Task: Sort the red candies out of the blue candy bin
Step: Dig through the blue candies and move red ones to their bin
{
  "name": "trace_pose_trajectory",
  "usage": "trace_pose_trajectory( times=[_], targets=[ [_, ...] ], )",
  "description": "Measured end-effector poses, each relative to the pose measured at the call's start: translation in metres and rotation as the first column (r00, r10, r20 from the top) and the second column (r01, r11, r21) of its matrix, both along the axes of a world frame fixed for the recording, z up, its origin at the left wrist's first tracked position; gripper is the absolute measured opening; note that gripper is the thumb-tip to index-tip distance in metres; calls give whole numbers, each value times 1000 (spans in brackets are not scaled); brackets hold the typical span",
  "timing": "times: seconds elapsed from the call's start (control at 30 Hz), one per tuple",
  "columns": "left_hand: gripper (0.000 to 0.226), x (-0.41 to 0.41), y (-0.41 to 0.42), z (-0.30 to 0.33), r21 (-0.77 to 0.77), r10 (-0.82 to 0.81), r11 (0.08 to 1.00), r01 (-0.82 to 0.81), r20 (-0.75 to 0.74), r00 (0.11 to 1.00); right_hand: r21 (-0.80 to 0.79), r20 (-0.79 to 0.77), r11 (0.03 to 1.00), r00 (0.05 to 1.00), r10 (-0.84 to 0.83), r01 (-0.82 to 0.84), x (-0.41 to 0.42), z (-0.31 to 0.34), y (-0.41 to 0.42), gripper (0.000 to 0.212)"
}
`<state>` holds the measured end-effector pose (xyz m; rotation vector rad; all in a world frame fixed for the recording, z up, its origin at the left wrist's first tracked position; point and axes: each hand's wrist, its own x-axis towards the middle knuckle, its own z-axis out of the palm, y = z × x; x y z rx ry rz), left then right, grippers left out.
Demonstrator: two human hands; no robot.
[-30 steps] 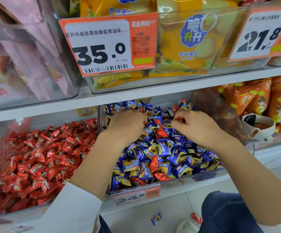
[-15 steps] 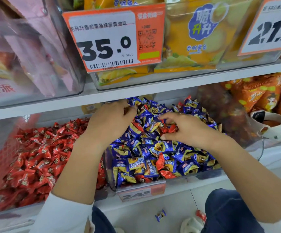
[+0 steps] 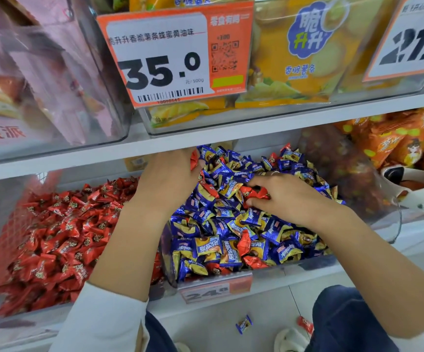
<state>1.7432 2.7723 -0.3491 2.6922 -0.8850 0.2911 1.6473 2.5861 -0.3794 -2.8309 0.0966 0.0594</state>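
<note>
1. The right hand (image 3: 292, 199) lies palm down on the blue candies (image 3: 231, 224), forefinger and thumb pinching a red candy (image 3: 255, 193) at the middle of the heap.
2. The left hand (image 3: 170, 179) reaches in at the back left of the blue candy bin (image 3: 315, 266), fingers curled round a red wrapper (image 3: 194, 158) near the fingertips.
3. Blue wrappers carry yellow panels and white lettering; more red pieces (image 3: 245, 243) lie scattered near the front.
4. The bin's front tag (image 3: 213, 290) reads "24.8".
5. To the left sits the red candy bin (image 3: 53, 237), heaped full.
6. Above, an orange price card (image 3: 175, 54) reads "35.0 元/500g"; another (image 3: 409, 39) begins "21.".
7. One blue (image 3: 244, 324) and one red candy (image 3: 305, 324) lie on the floor.
</note>
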Motion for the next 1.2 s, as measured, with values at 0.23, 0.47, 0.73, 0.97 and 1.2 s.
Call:
trace_pose_trajectory(
  times=[0.23,0.47,0.73,0.97,1.2],
  targets=[
    [16,-7,-8,-4,-111,-62,993,42,-182,981,-39,96,999,995,-15,18,2,-3,3,24],
    [56,-13,-3,6,-66,55,995,-72,-237,970,99,166,966,954,-252,238,3,-1,-7,19],
    [19,-8,-5,-4,-129,-2,992,-14,-121,993,127,265,981,949,-174,144,-2,5,1,9],
    [57,-22,-12,3,-117,-182,981,154,-282,942,130,-7,991,999,32,-31,-11,11,16,14],
    [79,-14,-10,-8,178,71,984,-7,-357,931,-180,8,963,980,-200,198,-9,6,-2,27]
  ],
)
